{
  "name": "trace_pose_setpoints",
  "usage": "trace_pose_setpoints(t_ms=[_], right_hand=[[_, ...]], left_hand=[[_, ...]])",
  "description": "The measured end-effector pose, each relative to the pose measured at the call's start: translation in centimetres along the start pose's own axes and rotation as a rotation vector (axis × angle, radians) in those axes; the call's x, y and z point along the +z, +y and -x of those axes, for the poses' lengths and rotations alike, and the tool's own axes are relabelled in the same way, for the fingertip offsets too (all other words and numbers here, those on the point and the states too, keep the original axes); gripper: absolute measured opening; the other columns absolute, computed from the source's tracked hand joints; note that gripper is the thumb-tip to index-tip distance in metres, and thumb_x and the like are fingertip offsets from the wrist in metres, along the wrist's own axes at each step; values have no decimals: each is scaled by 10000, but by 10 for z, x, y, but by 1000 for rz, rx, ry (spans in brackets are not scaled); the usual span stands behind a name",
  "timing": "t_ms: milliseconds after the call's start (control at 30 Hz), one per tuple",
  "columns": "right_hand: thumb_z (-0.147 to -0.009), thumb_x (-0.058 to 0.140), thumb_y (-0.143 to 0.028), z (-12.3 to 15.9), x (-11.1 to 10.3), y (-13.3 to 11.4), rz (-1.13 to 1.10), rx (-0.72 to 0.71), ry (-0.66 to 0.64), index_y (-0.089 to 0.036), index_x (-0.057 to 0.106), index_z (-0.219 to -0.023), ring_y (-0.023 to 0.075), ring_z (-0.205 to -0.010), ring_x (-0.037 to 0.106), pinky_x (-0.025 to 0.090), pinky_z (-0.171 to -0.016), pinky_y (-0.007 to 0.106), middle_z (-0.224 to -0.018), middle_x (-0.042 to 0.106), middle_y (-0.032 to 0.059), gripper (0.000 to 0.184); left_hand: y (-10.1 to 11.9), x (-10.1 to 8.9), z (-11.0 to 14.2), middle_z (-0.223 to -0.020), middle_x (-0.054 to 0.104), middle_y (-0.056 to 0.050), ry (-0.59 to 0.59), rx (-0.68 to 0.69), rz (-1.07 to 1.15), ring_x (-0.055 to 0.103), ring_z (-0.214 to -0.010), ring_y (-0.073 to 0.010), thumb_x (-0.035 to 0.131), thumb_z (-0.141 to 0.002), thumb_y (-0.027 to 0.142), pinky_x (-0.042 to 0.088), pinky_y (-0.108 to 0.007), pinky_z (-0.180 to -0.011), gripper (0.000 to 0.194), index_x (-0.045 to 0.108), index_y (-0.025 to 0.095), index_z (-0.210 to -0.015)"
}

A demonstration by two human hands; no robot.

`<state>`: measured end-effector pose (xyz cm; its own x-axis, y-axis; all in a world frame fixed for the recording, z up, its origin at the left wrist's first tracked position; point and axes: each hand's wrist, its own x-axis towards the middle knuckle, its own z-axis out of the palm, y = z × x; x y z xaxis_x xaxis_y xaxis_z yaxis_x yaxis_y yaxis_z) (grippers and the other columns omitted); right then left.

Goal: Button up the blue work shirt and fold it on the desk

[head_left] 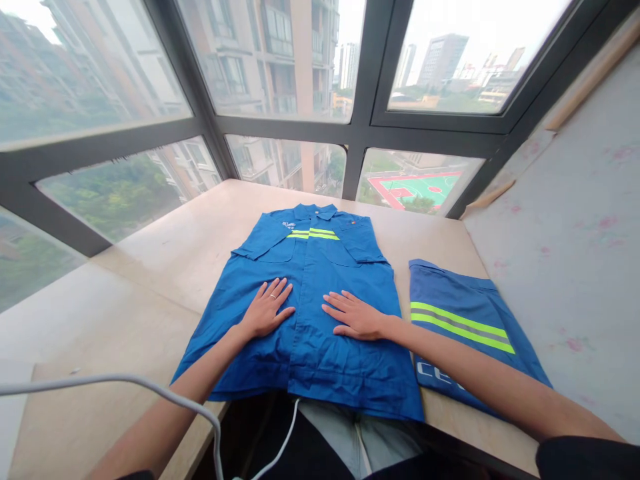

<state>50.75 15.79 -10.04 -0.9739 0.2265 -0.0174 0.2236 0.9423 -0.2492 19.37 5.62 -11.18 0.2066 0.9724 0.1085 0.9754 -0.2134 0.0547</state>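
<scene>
A blue work shirt (305, 360) lies front side up on the window ledge, its collar at the far end and its sleeves folded inward over the chest. Yellow-green reflective stripes cross its chest. My left hand (267, 310) rests flat on the left front panel, fingers spread, a ring on one finger. On the right front panel lies my right hand (356, 316), palm down with its fingers stretched out. Small wrinkles run along the shirt's lower part, and its hem hangs slightly over the ledge's front edge.
A folded blue garment (460, 300) with reflective stripes and white lettering lies at the right, partly under my right forearm. The pale ledge (125, 293) meets windows with a dark frame (285, 128). A white cable (125, 379) crosses in front of my left forearm. A papered wall (570, 267) stands right.
</scene>
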Motion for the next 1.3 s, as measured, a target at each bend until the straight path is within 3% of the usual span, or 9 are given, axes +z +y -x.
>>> trace_pose_setpoints(t_ms=[167,467,600,700,800,1000,1167,1233,1300], right_hand=[[-985,353,-604,7,-6,20,-3,90,-19,-229,281,-1545,266,-1506,137,101,-1216,517,-1614,192,100,678],[-963,370,-638,-23,-17,57,22,215,2,-217,283,-1545,267,-1504,147,101,-1216,503,-1612,183,107,724],[-912,405,-705,-28,-18,65,21,256,-11,-212,294,-1542,288,-1500,154,118,-1211,515,-1609,191,114,808],[-941,355,-677,-20,-12,59,22,304,19,-201,291,-1544,289,-1499,157,127,-1207,527,-1610,195,118,771],[-977,285,-627,-3,-4,46,21,311,6,-168,252,-1555,290,-1506,115,115,-1206,540,-1617,152,132,739],[-966,316,-640,30,-3,27,2,310,-28,-181,268,-1553,313,-1501,132,148,-1199,554,-1617,160,137,747],[-935,338,-696,50,-1,-9,-44,305,-22,-151,224,-1565,318,-1493,176,216,-1193,532,-1603,206,166,841],[-891,410,-731,59,5,-32,-61,223,-18,-157,189,-1573,314,-1497,162,207,-1199,524,-1609,188,164,919],[-821,524,-749,68,13,-56,-49,147,-22,-150,181,-1573,335,-1499,140,174,-1200,549,-1610,168,181,1021]], left_hand=[[-5,-4,-11,-1612,220,-70,-47,3,-6,157,-1503,-258,280,-980,611,110,-487,-1214,689,275,224,-1550],[-12,-11,-44,-1616,207,-74,-94,-77,-21,160,-1502,-268,265,-982,593,123,-492,-1206,688,275,206,-1552],[-7,-9,-44,-1610,217,-99,-94,-136,-30,175,-1497,-287,270,-992,555,149,-518,-1194,661,301,190,-1543],[-2,-6,-23,-1600,237,-123,-63,-162,-28,190,-1493,-290,264,-1004,523,176,-531,-1185,635,323,179,-1535],[-1,-5,9,-1600,238,-112,-48,-73,-12,173,-1499,-265,280,-1001,544,147,-516,-1203,642,311,194,-1538],[3,-20,66,-1591,261,-120,-70,42,37,205,-1491,-253,282,-1005,542,180,-492,-1206,635,302,201,-1540],[32,-32,100,-1607,203,-155,-37,238,20,145,-1500,-307,511,-863,677,144,-507,-1214,899,247,172,-1558],[46,-32,110,-1590,269,-147,-34,309,-1,198,-1489,-311,610,-840,587,164,-515,-1210,863,295,197,-1543],[58,-30,116,-1537,388,-140,-25,320,-27,314,-1449,-289,614,-877,361,249,-492,-1190,681,382,211,-1499]])
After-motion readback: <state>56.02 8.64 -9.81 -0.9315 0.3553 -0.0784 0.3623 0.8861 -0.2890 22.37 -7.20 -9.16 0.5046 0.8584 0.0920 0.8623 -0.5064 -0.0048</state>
